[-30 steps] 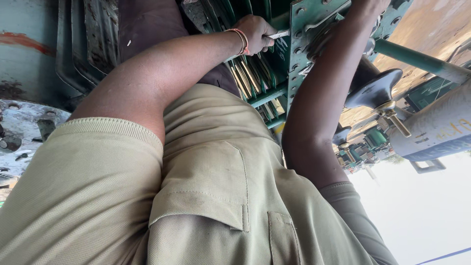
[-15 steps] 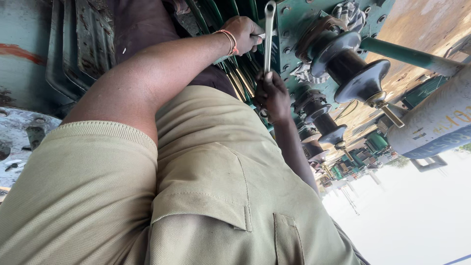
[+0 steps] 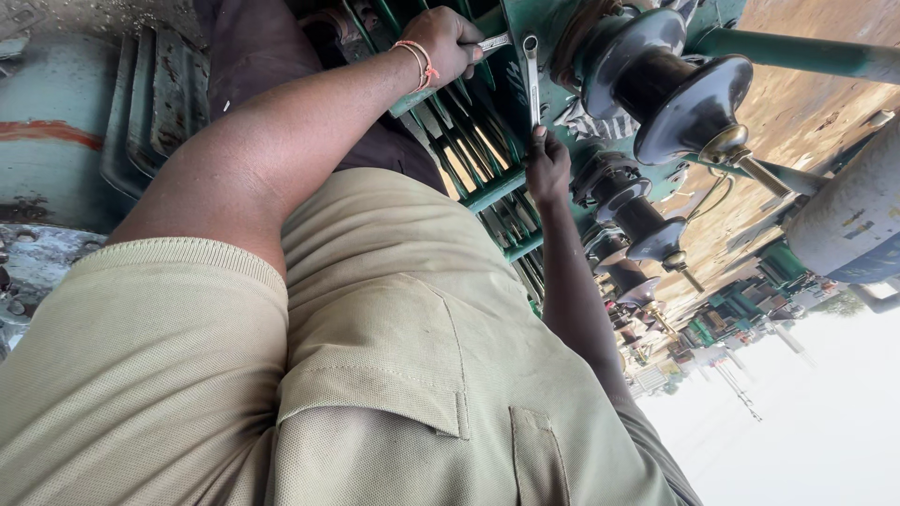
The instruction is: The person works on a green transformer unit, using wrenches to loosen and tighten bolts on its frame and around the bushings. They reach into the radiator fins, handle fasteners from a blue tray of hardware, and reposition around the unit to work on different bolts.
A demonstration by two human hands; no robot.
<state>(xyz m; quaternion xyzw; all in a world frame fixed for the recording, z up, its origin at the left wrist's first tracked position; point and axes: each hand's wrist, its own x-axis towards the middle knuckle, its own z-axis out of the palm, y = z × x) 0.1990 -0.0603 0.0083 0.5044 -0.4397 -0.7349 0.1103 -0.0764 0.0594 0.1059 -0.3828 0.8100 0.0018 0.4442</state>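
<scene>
My left hand (image 3: 448, 42), with an orange band at the wrist, is closed around the handle of a silver wrench (image 3: 494, 41) set against the green metal transformer body (image 3: 514, 70). My right hand (image 3: 548, 169) grips the lower end of a long silver spanner (image 3: 532, 89) that stands upright, its ring end up against the same green plate, close to the other wrench's tip. My beige shirt (image 3: 394, 356) fills the lower half of the view and hides what lies below my arms.
Dark glazed insulator bushings (image 3: 675, 89) with brass tips jut out right of the spanner, and smaller ones (image 3: 642, 220) follow below. Green cooling fins (image 3: 478, 159) run between my arms. A grey cylinder (image 3: 848, 220) sits far right, and a bluish finned tank (image 3: 56, 122) far left.
My right arm has come down from its high reach, and the hand now grips the spanner's lower end. My left hand has stayed on its wrench. The insulators have come into view.
</scene>
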